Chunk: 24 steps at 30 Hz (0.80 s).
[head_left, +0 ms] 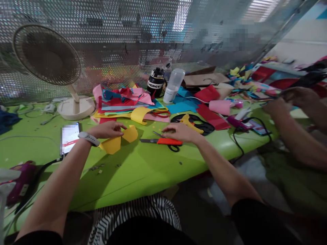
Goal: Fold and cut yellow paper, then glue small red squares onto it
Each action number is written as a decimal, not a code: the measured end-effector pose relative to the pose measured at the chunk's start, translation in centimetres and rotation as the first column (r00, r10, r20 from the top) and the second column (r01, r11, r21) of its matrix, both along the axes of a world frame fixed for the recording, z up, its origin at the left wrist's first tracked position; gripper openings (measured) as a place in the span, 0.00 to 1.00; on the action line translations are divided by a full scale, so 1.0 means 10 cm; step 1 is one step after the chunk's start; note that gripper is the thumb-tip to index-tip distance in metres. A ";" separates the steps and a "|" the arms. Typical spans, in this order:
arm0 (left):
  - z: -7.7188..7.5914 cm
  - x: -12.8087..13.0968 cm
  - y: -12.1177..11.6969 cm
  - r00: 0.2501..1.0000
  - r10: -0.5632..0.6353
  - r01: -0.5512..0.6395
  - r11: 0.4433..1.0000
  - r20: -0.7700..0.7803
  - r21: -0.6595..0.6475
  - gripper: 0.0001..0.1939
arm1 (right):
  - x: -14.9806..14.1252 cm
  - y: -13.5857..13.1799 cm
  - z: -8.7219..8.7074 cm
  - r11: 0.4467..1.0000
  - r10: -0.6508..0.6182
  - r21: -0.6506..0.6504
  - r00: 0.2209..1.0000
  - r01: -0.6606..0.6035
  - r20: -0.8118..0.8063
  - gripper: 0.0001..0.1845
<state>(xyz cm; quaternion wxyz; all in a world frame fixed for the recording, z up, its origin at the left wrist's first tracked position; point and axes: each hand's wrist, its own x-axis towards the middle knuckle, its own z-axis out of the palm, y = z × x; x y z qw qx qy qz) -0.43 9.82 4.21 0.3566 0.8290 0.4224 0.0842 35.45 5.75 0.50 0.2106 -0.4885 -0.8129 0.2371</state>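
Observation:
My left hand (109,129), with a pale watch band on its wrist, is closed on a piece of folded yellow paper (111,145). Another part of yellow paper (130,133) stands up by its fingertips; I cannot tell if both are one strip. My right hand (182,132) arches palm down, fingers bent and loosely apart, over scissors (170,141) with an orange-red and black handle. Their blades are spread and point left on the green tabletop (138,173). Whether the fingertips touch the scissors is hard to see.
Behind my hands lie a coloured paper stack (125,98), a yellow glue gun (190,124), a black bottle (155,81) and a clear bottle (174,85). Left are a fan (47,56), a phone (69,137) and a purple glue gun (21,182). Another person's hands (288,100) work at right.

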 end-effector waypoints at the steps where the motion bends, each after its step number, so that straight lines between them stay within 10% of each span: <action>1: 0.02 -0.01 -0.02 1.000 -0.019 0.019 0.999 0.005 -0.041 0.24 | -0.04 -0.02 -0.04 0.999 0.047 0.013 0.999 -0.047 0.018 0.18; 16: 0.04 -0.08 -0.38 0.997 -0.080 0.074 0.955 -0.009 -0.287 0.28 | -0.42 0.02 -0.28 0.878 0.338 0.307 0.930 -0.368 0.148 0.18; 24: 0.06 -0.32 -0.23 0.974 0.129 -0.088 0.973 -0.186 0.213 0.20 | -0.47 0.37 -0.34 0.741 0.153 0.612 0.957 -0.276 0.247 0.16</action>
